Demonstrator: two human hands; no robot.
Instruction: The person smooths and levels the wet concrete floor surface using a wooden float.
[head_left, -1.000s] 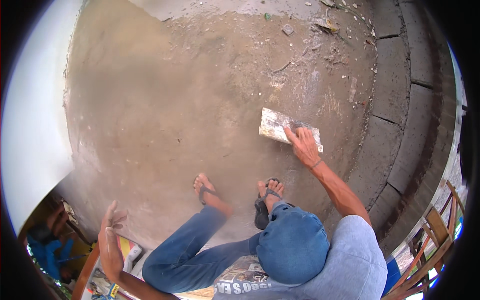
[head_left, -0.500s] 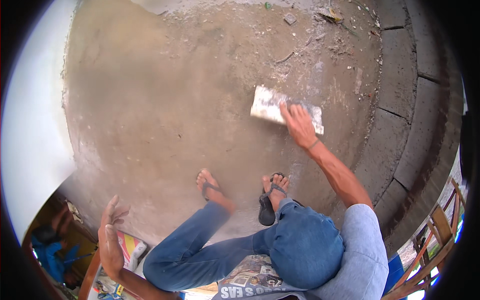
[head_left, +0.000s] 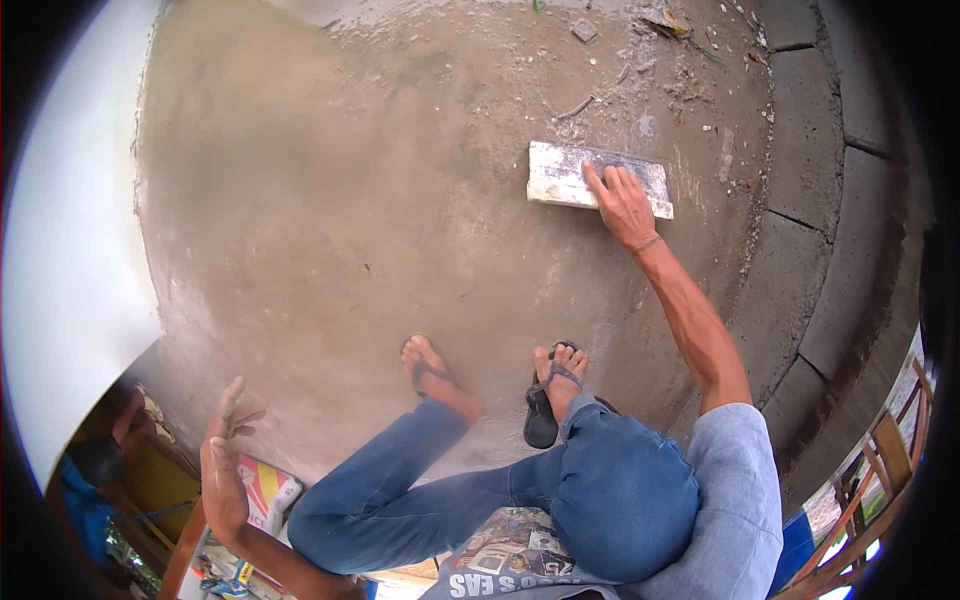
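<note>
My right hand (head_left: 622, 207) grips a worn, whitish rectangular float (head_left: 556, 176) near its right half. The float lies flat on a smooth brown cement surface (head_left: 330, 200), ahead and to the right of my sandalled feet. My index finger stretches over its top; the other fingers curl, and how they hold it underneath is hidden. At the lower left my left hand (head_left: 226, 455) is raised, fingers stretched and holding nothing. Behind it shows a red, yellow and white printed bag (head_left: 268, 495).
Rough debris, a small flat stone (head_left: 584, 31) and a stick (head_left: 575, 107) lie at the far right. Grey blocks (head_left: 800, 200) line the right side, and a white wall (head_left: 70, 260) the left. Wooden slats (head_left: 890, 450) stand at the lower right.
My right hand has moved the float farther away and slightly right, and it now lies more level across the view. My left hand stays raised, nearly in place.
</note>
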